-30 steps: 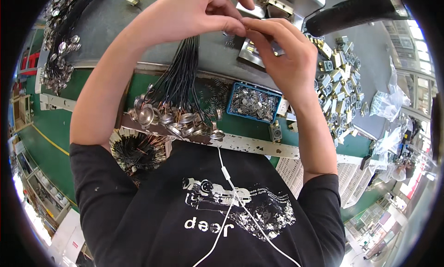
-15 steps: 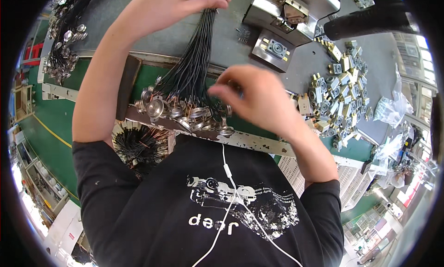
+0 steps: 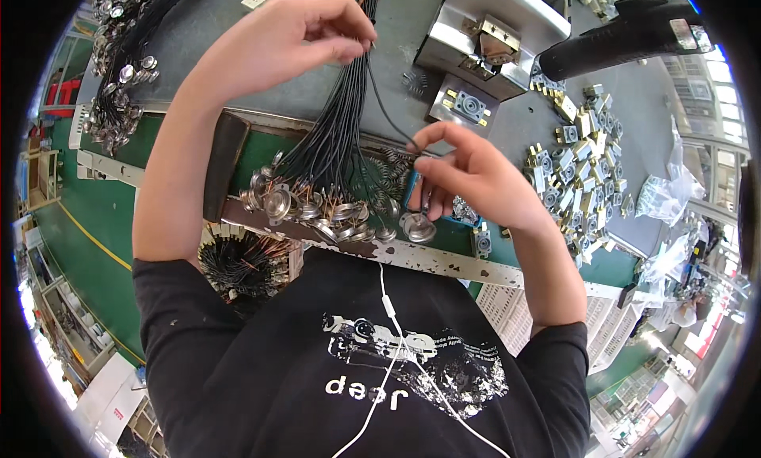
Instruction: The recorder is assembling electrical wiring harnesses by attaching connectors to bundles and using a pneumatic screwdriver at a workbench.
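A bundle of thin black wires [image 3: 337, 117] hangs over the near edge of the bench, with round silver metal caps [image 3: 342, 212] clustered at its near ends. At the far end of the bundle, my left hand [image 3: 317, 42] pinches a wire between thumb and fingertips. One black wire [image 3: 383, 101] curves away from the rest to my right hand [image 3: 468, 172]. The fingers of that hand are closed on it, and a round metal cap [image 3: 418, 226] hangs just below them. Loose coil springs [image 3: 388, 172] lie between the bundle and my right hand.
A metal fixture [image 3: 495, 42] stands at the far middle, with a small switch-like block [image 3: 468, 105] on its plate. Many similar blocks [image 3: 583, 168] are piled at the right, under a black tube [image 3: 618, 49]. More capped wires [image 3: 119, 101] lie at the far left.
My right hand has moved right from beside the bundle, drawing one capped wire apart from the others. My left hand sits slightly lower in view, still at the bundle's far end.
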A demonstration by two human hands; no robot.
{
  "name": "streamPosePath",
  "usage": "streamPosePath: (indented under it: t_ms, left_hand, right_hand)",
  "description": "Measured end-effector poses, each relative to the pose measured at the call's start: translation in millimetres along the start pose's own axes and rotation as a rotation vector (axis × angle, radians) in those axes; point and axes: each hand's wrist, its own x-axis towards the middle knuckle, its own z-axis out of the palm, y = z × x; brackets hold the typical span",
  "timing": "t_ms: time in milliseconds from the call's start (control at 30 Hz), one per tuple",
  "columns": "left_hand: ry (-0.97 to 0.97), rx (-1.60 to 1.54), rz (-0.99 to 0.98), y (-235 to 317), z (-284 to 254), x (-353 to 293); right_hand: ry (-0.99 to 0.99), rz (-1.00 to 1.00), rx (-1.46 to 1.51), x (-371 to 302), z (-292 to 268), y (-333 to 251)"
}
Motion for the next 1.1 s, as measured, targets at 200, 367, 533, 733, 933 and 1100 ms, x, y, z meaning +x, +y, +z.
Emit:
streamPosePath:
  t_ms: [200, 367, 533, 733, 933, 1100]
  left_hand:
    - [-0.708, 0.269, 0.001, 13.0, 25.5, -9.8]
    - [-0.802, 0.410, -0.012, 28.9, 39.2, -11.8]
    - [-0.800, 0.487, -0.054, 32.2, 44.0, -12.0]
    - [-0.797, 0.533, -0.050, 33.4, 45.7, -16.0]
    - [-0.735, 0.554, 0.000, 35.7, 47.5, -14.8]
    - [-0.627, 0.658, 0.058, 20.1, 61.7, -15.4]
  right_hand:
    - [-0.007, 0.000, 0.311, -1.9, 0.3, 24.2]
    - [-0.028, -0.053, 0.590, -3.8, 11.3, 27.4]
    - [-0.013, -0.039, 0.364, 2.5, 14.8, 32.4]
    - [0.016, -0.133, 0.388, 1.8, 17.7, 35.8]
    - [-0.004, -0.125, 0.383, 1.6, 14.1, 30.5]
    - [-0.066, -0.168, 0.748, 0.1, 33.6, 21.3]
